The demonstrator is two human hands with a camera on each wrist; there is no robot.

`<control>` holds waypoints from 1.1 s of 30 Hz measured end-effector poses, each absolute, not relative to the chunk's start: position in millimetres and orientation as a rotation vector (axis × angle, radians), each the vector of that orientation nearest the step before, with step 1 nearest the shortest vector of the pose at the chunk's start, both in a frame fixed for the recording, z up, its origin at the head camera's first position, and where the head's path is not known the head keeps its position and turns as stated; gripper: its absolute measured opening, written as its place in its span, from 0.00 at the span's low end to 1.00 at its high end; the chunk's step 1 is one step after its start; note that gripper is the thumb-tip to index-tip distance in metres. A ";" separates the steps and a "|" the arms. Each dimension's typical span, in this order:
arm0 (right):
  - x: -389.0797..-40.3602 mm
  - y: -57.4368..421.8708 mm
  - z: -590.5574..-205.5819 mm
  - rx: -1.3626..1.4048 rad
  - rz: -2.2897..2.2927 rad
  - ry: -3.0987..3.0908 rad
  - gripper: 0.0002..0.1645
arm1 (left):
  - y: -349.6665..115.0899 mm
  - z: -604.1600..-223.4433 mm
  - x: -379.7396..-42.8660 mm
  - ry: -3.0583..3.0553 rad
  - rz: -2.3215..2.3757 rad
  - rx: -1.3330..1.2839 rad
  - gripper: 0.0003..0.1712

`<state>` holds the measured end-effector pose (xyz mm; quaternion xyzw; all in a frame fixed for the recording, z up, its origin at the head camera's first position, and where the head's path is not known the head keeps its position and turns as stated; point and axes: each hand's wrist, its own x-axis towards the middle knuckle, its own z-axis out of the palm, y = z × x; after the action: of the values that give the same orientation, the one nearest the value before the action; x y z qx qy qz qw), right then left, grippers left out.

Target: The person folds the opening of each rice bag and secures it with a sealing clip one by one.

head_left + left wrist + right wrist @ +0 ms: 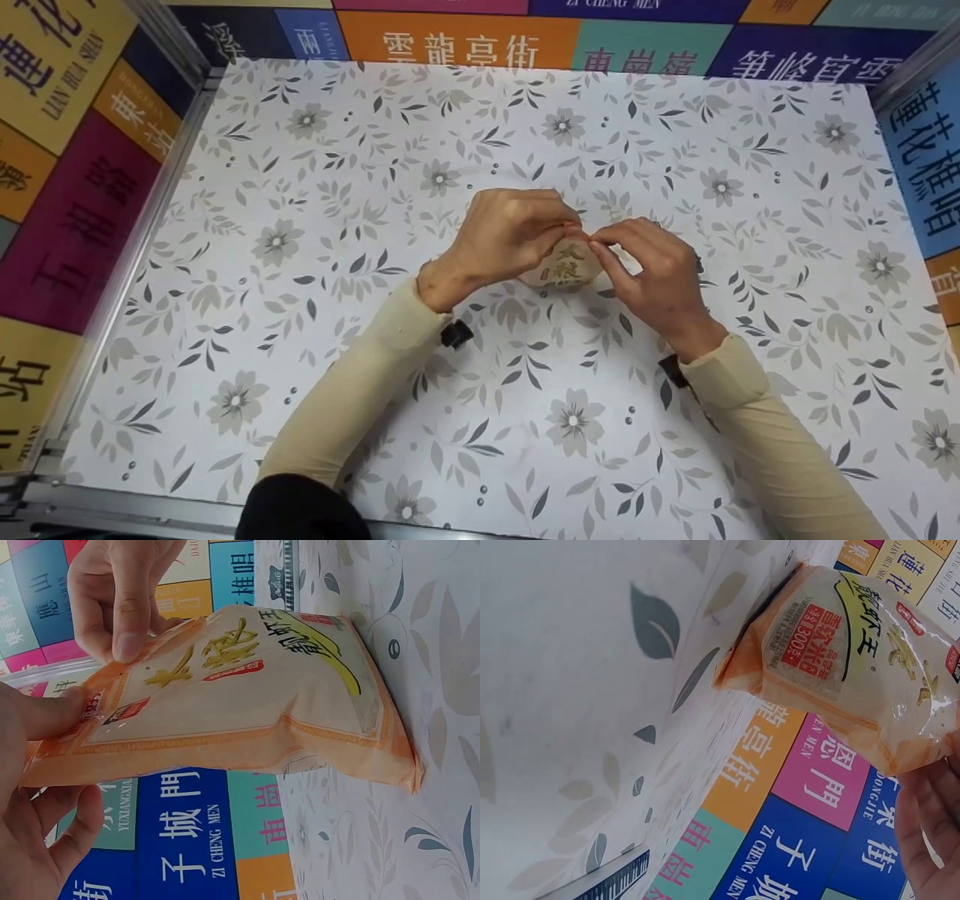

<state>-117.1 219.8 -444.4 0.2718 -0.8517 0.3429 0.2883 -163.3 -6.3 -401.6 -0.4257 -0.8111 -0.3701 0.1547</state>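
An orange-edged plastic packet [562, 270] with gold Chinese characters stands upright on the patterned tabletop. Its pale contents show through the front in the right wrist view, beside a red label marked 300克. My left hand [506, 236] pinches the packet's top edge, thumb on the printed face and fingers behind it. Close by on the same edge, my right hand [652, 270] also pinches with thumb and fingertips. The left wrist view shows both hands at the top of the packet [225, 690]. The packet's top looks sealed there, though the fingers hide part of it.
A white tabletop [262, 322] printed with grey flowers and leaves spreads around the packet. Colourful panels [465, 41] with Chinese place names stand along the back and both sides. Metal frame rails [142, 225] edge the table. A black clip [456, 334] sits at the left wrist.
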 end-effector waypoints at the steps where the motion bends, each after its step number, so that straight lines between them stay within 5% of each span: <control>1: -116.8 220.5 -444.6 0.727 0.908 -2.277 0.05 | -6.3 -401.2 -163.1 -2.327 -1.060 -1.219 0.09; 33: -113.7 244.4 -456.3 0.742 0.824 -2.334 0.06 | -6.2 -399.0 -160.5 -2.372 -1.031 -1.199 0.08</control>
<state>-113.7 244.4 -456.3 0.2761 -0.8685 0.3065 0.2750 -160.5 -6.2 -399.0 -0.4163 -0.8232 -0.3578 0.1450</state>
